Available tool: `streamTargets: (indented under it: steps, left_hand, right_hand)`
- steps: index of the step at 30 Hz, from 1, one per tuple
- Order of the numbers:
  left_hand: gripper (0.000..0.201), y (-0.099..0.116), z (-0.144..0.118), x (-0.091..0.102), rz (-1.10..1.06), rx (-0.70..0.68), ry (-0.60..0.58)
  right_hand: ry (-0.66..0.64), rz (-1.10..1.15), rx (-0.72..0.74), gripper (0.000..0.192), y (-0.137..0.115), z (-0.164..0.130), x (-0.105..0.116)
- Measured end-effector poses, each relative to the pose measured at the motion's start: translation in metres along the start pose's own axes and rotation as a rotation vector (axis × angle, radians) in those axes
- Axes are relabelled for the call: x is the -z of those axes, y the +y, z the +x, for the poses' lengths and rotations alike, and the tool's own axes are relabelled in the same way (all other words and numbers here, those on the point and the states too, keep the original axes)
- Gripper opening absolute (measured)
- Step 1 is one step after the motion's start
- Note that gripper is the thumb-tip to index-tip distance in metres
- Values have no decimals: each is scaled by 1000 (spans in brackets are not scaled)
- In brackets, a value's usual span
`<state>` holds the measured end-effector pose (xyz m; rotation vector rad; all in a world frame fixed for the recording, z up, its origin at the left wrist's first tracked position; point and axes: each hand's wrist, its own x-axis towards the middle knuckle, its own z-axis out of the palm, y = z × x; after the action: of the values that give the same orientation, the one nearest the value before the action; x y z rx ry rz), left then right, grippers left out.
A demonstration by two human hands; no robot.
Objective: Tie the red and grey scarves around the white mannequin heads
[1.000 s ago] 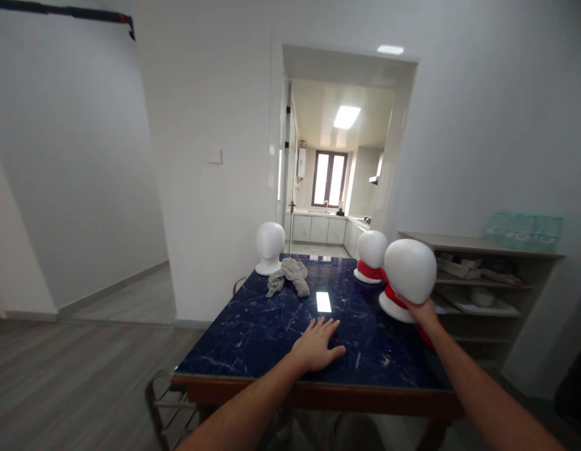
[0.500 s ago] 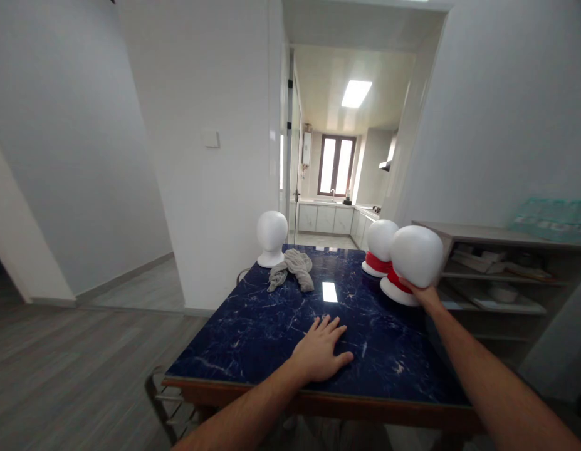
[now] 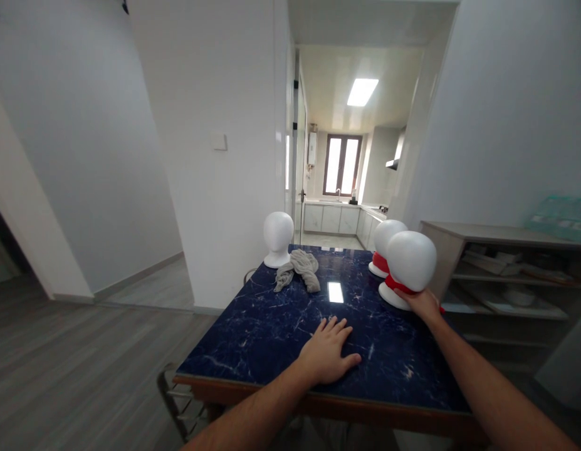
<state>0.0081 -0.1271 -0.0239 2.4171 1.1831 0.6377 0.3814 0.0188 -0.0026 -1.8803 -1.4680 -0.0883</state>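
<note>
Red scarf (image 3: 396, 285), two o'clock on the table (image 3: 252, 338), at the neck of a white head (image 3: 411, 258); your right hand (image 3: 422, 304) touches it, fingers hidden, any pinch indeterminable. Your left hand (image 3: 326, 356) lies spread at six o'clock. Sideways tugging could topple the head.

The left forearm (image 3: 266, 404) and right forearm (image 3: 487, 371), both bare, taper towards a bare left hand (image 3: 326, 356) and right hand (image 3: 423, 305).

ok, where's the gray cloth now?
Head view: the gray cloth lies at the far left of the blue table, just right of the lone white mannequin head, beyond the left hand.
</note>
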Motion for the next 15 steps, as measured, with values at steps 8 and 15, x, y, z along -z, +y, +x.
streamTargets:
  steps: [8, 15]
  left_hand:
    - [83, -3, 2, -4, 18, 2, 1]
    - [68, -8, 7, 2, -126, 66, 38]
  right_hand:
    - [-276, -559, 35, 46, -2, -66, 23]
    - [-431, -433, 295, 37, -100, -98, 7]
